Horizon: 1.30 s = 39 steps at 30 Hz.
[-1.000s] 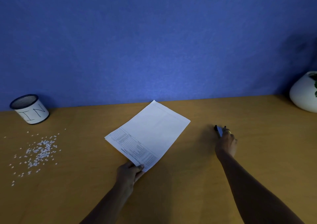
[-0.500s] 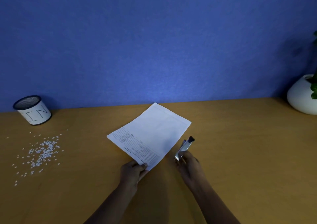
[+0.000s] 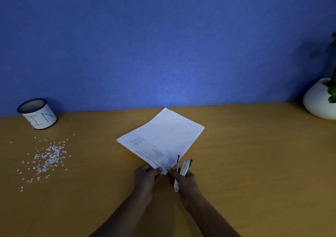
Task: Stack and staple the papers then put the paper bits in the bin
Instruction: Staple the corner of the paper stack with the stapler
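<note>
Blue wall (image 3: 163,46) behind, wooden desk (image 3: 254,164) below: we find the papers (image 3: 163,136) lying as one skewed stack in the middle of the desk, their near corner pointing at us. Our left hand (image 3: 145,177) pinches that corner between thumb and fingers. Our right hand (image 3: 185,182) is wrapped round the stapler (image 3: 186,167), which sits just beside the corner with its two arms seemingly splayed apart. Well off to the left, the paper bits (image 3: 49,155) are strewn in front of the bin (image 3: 39,116) marked IN, not yet gathered.

We judge the stapling to be the step in hand, and the risks sit there. Only one corner is pinned, so nudging the stapler in could fan the sheets out of line, and the staple would then catch some and miss others. If the stapler really is hinged open, it may close askew or bite beside the paper. Our left fingertips lie close to where it must press. Later, a careless sweep could scatter the bits wider instead of into the bin.
</note>
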Each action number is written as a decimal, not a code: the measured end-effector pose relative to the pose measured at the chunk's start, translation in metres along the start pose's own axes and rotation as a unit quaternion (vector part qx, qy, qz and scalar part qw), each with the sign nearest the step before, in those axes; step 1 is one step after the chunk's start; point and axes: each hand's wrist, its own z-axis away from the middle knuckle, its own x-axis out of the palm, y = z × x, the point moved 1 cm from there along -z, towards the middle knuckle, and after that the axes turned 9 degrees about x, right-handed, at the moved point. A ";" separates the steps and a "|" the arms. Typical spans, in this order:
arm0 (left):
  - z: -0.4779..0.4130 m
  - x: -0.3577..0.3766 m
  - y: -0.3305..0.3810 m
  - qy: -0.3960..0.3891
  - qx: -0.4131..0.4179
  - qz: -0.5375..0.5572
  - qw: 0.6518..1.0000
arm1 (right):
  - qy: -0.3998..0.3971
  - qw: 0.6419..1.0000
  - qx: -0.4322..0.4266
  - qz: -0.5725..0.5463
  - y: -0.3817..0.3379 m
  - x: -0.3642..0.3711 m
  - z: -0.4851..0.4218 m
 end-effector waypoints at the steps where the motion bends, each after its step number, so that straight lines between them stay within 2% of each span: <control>1: 0.000 0.000 0.000 0.004 0.007 -0.008 1.000 | 0.001 1.000 -0.002 0.000 0.000 0.002 0.000; 9: 0.010 0.000 0.008 0.010 0.037 -0.011 0.999 | 0.023 1.000 0.007 -0.002 -0.002 0.009 -0.001; 17: 0.010 -0.008 0.012 -0.008 -0.071 0.044 0.996 | 0.021 0.999 0.004 0.030 -0.008 0.006 -0.003; 24: 0.008 -0.012 0.022 -0.018 -0.121 0.070 0.990 | 0.007 0.999 -0.008 0.042 -0.012 0.007 0.002; 34: 0.008 -0.010 0.021 0.005 -0.074 0.041 0.996 | -0.011 0.994 -0.040 0.106 -0.013 -0.001 0.007; 37: 0.007 -0.011 0.024 0.019 -0.048 0.034 0.998 | 0.014 0.993 -0.052 0.102 -0.014 -0.003 0.010; 39: 0.007 -0.012 0.025 0.032 -0.035 0.040 0.998 | 0.034 0.993 -0.026 0.110 -0.016 -0.005 0.011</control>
